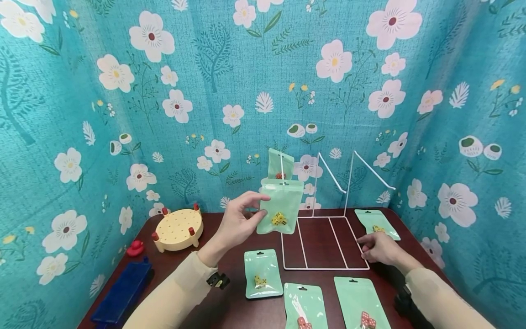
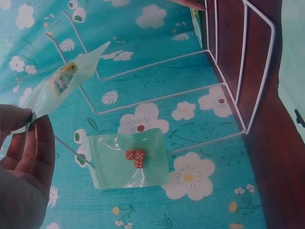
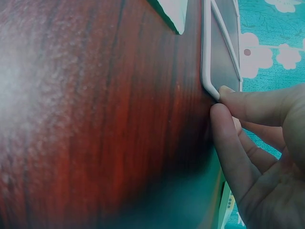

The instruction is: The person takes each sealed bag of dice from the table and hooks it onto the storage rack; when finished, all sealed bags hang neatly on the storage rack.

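My left hand (image 1: 240, 218) pinches the left edge of a green zip pouch (image 1: 283, 198) with yellow dice in it. The pouch is upright, its hang hole at the tip of the left hook of a white wire rack (image 1: 324, 268); whether the hook passes through it I cannot tell. Behind it, another green pouch (image 2: 109, 162) with red dice hangs on that hook. My right hand (image 1: 382, 249) pinches the rack's base wire at the right side, as the right wrist view shows with thumb and forefinger (image 3: 226, 129) at the frame's corner.
Pouches with yellow dice lie left of the rack (image 1: 263, 262) and at its right (image 1: 384, 221). Two red-dice pouches (image 1: 304, 297) (image 1: 357, 297) lie in front. At left are a cream pegged disc (image 1: 179, 228), a red toy (image 1: 135, 248) and a blue box-like object (image 1: 122, 292). Flowered cloth surrounds the table.
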`<move>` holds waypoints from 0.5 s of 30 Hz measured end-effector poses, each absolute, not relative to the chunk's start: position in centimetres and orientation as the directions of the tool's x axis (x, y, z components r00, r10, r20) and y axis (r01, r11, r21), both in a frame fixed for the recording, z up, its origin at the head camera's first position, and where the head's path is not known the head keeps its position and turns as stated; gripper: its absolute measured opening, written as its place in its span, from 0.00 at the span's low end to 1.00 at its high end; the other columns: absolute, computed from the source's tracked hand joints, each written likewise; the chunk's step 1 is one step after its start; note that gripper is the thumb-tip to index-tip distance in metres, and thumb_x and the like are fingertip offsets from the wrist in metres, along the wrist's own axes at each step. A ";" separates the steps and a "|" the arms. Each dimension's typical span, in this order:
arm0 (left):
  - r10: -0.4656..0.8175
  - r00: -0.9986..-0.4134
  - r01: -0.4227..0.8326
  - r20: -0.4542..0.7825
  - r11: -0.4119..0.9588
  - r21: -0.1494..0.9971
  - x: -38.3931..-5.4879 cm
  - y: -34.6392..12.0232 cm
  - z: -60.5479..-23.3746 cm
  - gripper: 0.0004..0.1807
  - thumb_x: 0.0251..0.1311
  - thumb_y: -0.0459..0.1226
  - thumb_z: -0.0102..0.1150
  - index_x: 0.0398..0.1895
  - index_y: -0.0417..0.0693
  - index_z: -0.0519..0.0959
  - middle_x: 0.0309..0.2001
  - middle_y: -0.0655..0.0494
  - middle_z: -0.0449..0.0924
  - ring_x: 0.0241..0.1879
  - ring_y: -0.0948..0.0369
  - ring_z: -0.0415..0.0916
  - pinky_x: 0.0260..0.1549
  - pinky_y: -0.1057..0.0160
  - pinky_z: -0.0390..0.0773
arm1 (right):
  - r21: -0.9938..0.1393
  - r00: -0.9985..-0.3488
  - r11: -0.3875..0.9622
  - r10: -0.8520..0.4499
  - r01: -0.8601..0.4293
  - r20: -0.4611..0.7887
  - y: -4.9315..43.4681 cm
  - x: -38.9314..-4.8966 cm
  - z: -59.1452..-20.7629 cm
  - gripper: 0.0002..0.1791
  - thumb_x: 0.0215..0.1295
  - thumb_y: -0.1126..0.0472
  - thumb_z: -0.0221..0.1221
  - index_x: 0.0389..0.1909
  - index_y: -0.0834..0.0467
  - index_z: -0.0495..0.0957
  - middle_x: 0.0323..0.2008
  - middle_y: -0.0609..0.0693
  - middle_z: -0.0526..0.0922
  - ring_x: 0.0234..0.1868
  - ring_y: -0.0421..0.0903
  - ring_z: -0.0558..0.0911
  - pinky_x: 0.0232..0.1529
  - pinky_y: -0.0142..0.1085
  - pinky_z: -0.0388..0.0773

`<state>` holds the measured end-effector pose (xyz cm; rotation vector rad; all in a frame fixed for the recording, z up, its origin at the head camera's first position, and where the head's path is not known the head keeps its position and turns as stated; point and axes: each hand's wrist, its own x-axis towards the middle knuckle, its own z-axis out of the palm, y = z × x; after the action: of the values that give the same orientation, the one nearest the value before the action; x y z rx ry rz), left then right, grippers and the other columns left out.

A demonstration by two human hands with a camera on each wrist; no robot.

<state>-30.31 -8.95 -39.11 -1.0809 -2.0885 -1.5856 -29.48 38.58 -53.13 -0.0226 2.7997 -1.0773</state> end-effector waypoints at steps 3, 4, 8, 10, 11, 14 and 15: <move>0.376 -0.684 0.705 0.625 0.120 0.699 -30.6 -8.8 -39.1 0.20 0.70 0.23 0.70 0.61 0.48 0.89 0.50 0.45 0.88 0.39 0.61 0.77 0.29 0.67 0.85 | -0.666 -0.989 0.745 -0.066 0.038 -0.129 38.6 -29.4 -53.1 0.27 0.65 0.73 0.74 0.65 0.72 0.83 0.34 0.54 0.84 0.34 0.46 0.81 0.33 0.35 0.85; 0.375 -0.687 0.703 0.623 0.123 0.700 -30.6 -8.8 -39.1 0.20 0.70 0.23 0.70 0.61 0.48 0.89 0.51 0.45 0.89 0.39 0.61 0.78 0.29 0.67 0.85 | -0.668 -0.989 0.743 -0.065 0.039 -0.130 38.6 -29.4 -53.2 0.27 0.65 0.73 0.74 0.65 0.72 0.83 0.34 0.54 0.84 0.33 0.46 0.81 0.33 0.35 0.85; 0.361 -0.691 0.703 0.626 0.132 0.699 -30.9 -8.8 -39.2 0.20 0.70 0.23 0.69 0.61 0.47 0.89 0.52 0.45 0.89 0.40 0.62 0.79 0.31 0.66 0.87 | -0.678 -0.990 0.734 -0.064 0.039 -0.126 38.5 -29.5 -53.2 0.27 0.64 0.73 0.74 0.65 0.73 0.83 0.34 0.54 0.84 0.33 0.45 0.82 0.33 0.36 0.86; 0.355 -0.692 0.703 0.629 0.134 0.698 -31.0 -8.9 -39.3 0.20 0.69 0.23 0.69 0.61 0.47 0.89 0.52 0.44 0.90 0.39 0.62 0.80 0.31 0.66 0.87 | -0.682 -0.990 0.731 -0.067 0.035 -0.122 38.5 -29.5 -53.3 0.27 0.64 0.73 0.74 0.65 0.73 0.83 0.34 0.54 0.84 0.33 0.46 0.82 0.33 0.37 0.86; 0.352 -0.693 0.703 0.630 0.136 0.698 -31.1 -8.9 -39.4 0.20 0.69 0.23 0.70 0.61 0.47 0.89 0.52 0.44 0.90 0.39 0.63 0.80 0.31 0.66 0.87 | -0.683 -0.990 0.729 -0.067 0.035 -0.121 38.5 -29.5 -53.2 0.27 0.64 0.73 0.74 0.65 0.73 0.83 0.34 0.54 0.84 0.33 0.46 0.82 0.33 0.37 0.86; 0.345 -0.695 0.703 0.631 0.141 0.697 -31.4 -8.9 -39.5 0.20 0.69 0.23 0.70 0.61 0.48 0.89 0.51 0.45 0.90 0.38 0.63 0.81 0.32 0.66 0.88 | -0.682 -0.990 0.730 -0.068 0.032 -0.120 38.5 -29.5 -53.2 0.27 0.64 0.73 0.73 0.65 0.73 0.83 0.34 0.54 0.84 0.33 0.45 0.82 0.33 0.37 0.86; 0.342 -0.695 0.703 0.632 0.142 0.696 -31.5 -9.0 -39.6 0.21 0.69 0.23 0.70 0.60 0.48 0.89 0.51 0.45 0.90 0.38 0.63 0.81 0.32 0.66 0.88 | -0.682 -0.990 0.730 -0.064 0.038 -0.123 38.5 -29.4 -53.1 0.27 0.64 0.73 0.73 0.65 0.73 0.83 0.34 0.54 0.84 0.33 0.45 0.82 0.33 0.36 0.86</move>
<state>-31.49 -8.95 -39.57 -1.0100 -2.1035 -1.5699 -29.45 38.47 -53.14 -0.0213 2.7922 -1.1055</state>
